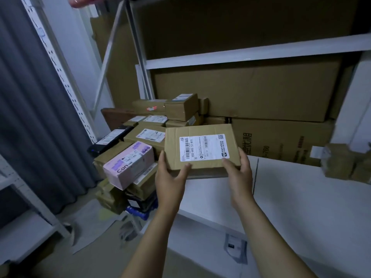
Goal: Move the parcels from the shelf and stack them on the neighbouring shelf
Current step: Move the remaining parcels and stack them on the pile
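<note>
Over the left end of the white shelf [291, 197], you hold a flat brown parcel [200, 131] with its white label [203, 147] facing up. Your left hand [170, 177] grips its near left corner and your right hand [239, 173] grips its near right corner, fingers [242, 155] curled round the edges. Just left of it sits a pile of parcels [144, 135], with a pink box [128, 165] in front. Big brown boxes [251, 91] stand behind.
</note>
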